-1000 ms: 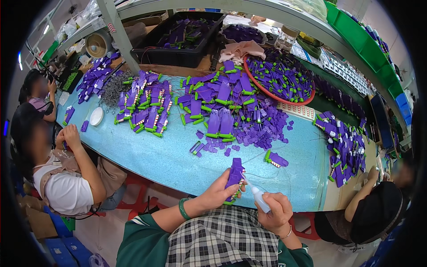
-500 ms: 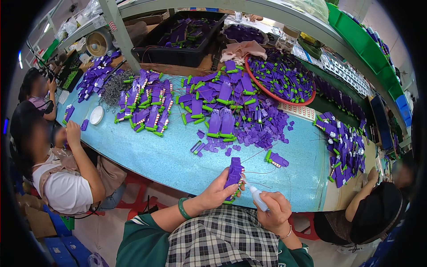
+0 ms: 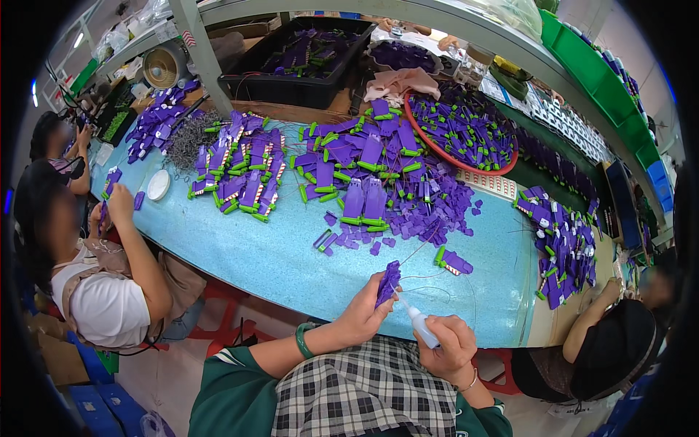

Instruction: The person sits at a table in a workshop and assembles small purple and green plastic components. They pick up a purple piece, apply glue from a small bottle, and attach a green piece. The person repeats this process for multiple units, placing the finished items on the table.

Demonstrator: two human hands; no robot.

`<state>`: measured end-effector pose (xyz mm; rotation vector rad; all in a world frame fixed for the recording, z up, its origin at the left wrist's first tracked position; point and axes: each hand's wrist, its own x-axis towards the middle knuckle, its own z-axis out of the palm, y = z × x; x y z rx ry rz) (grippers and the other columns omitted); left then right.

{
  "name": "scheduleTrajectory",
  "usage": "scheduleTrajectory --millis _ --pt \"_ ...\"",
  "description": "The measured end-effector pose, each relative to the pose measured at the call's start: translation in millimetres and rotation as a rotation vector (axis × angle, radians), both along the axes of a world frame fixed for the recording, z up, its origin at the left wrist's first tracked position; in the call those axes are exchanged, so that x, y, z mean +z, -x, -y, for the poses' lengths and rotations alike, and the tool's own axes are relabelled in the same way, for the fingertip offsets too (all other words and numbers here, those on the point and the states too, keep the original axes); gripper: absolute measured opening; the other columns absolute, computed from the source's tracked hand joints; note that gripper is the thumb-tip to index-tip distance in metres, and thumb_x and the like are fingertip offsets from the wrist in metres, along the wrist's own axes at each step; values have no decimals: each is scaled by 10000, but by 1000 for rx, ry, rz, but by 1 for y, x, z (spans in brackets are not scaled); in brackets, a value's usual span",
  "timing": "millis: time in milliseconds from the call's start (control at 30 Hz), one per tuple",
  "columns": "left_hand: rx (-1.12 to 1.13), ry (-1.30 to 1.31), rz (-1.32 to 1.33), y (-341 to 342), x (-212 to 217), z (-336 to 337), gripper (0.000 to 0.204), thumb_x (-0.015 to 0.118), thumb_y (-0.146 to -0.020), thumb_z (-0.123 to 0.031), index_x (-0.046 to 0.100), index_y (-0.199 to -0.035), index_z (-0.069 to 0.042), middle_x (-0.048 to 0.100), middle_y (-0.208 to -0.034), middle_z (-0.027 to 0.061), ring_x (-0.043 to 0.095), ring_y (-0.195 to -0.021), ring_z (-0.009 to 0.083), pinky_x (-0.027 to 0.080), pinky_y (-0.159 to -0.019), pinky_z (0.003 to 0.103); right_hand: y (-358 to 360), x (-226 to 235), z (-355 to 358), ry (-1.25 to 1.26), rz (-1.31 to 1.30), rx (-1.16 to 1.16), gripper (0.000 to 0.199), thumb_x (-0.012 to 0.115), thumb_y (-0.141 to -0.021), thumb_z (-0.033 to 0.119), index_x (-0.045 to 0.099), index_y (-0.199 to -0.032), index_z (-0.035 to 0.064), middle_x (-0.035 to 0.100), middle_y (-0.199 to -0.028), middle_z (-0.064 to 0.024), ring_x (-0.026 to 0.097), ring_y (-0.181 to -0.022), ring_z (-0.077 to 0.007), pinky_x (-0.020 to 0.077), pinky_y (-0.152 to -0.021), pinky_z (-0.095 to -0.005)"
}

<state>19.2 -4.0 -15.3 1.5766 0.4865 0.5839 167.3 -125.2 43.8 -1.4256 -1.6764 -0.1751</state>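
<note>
My left hand grips a purple plastic part, tilted on its edge just above the table's near edge. A thin wire runs from that part over the table. In my right hand is a small white squeeze bottle with a fine nozzle. Its tip points up and left, at or very close to the purple part; whether they touch I cannot tell. Beyond my hands a single purple part with a green end lies on the blue table.
A heap of purple-green parts and loose purple pieces spreads ahead. Behind stand a red-rimmed round basket and a black bin. A shelf post rises at the left. Co-workers sit at left and right.
The purple part in my left hand has turned from showing its broad face to its narrow edge. The bottle stays near it. At left, a co-worker's hands have shifted.
</note>
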Motion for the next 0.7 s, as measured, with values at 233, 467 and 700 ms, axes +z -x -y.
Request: scheduleTrajectory --millis 233,467,700 --pt "34 -70 -3 -1 -2 0 432 483 -950 -78 307 -1330 27 566 -1097 154 587 -936 235 475 -828 367 0 2 0 31 29 -6 398 780 -637 -30 630 -1003 17 625 -808 -108 624 -613 -208 493 -489 -281" --pt "-99 466 180 2 1 -11 447 514 -956 -131 315 -1333 2 540 -1136 100 558 -950 152 493 -791 299 1 1 2 11 -3 12 376 786 -644 -25 633 -985 19 621 -798 -101 629 -623 -207 501 -500 -287" --pt "-127 513 292 3 -2 -17 463 531 -950 -144 324 -1348 -31 503 -1155 99 549 -1011 180 503 -803 331 2 1 -1 51 2 38 359 782 -643 -28 641 -972 5 629 -783 -106 626 -612 -200 499 -483 -282"
